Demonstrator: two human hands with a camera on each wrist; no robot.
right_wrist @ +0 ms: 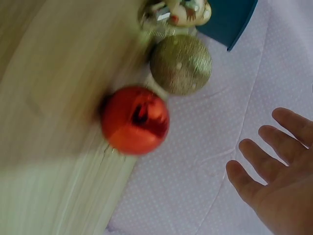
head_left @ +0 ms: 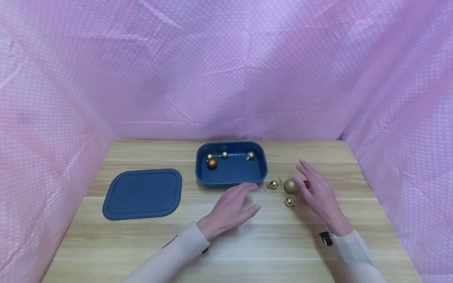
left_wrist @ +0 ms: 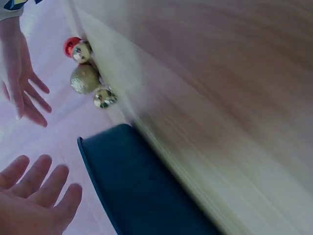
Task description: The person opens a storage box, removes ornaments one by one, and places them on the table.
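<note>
My left hand [head_left: 229, 209] hovers in front of the blue box [head_left: 262, 173], its fingers extended and nothing in them. To the right, my right hand [head_left: 319, 196] is held over the table with fingers spread, beside a red Christmas bauble [right_wrist: 135, 120] that it partly hides in the head view. Next to the red one lies a larger, glittery gold bauble [head_left: 290, 186]. Two small shiny gold baubles, one nearer the box [head_left: 274, 184] and one closer to me [head_left: 290, 201], lie around it. No bauble is in either hand.
Inside the box lie an orange-brown bauble [head_left: 212, 163] and several small pale gold ones, including one at the right [head_left: 251, 155]. A flat blue lid [head_left: 143, 194] rests on the wooden table [head_left: 247, 255] at left. Pink dotted cloth [head_left: 226, 78] surrounds the table.
</note>
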